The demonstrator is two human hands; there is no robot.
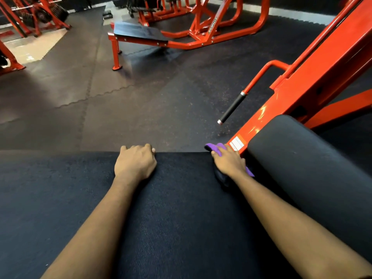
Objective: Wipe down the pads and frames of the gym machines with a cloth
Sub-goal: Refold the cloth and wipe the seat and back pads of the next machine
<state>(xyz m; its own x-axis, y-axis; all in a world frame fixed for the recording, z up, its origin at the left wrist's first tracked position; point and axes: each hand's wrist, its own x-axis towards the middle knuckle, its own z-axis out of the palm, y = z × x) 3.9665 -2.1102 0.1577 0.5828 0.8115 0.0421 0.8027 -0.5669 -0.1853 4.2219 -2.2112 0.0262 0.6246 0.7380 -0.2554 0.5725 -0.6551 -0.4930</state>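
Cloth (213,147), purple and bunched, is lying at the far right corner of the black bench pad (181,208), just beside the orange frame (314,77) where a white label is showing. The right hand (228,162) is lying palm down on top of it, its fingers curling over the fabric and gripping it, so that purple folds are poking out past the fingertips and behind the wrist. The right forearm is reaching forward in a straight line, running close along the rounded black roller pad (302,168) on its outer side. The left hand (134,163) is resting well apart from the right, at the middle of the pad's far edge, knuckles up and fingers hooking over that edge and gripping it; its forearm is stretching straight out across the pad. Beyond the edge, dark rubber floor (120,107) is spreading out, with a black-gripped handle (231,107) slanting down from the frame and another orange machine (201,37) standing farther back.
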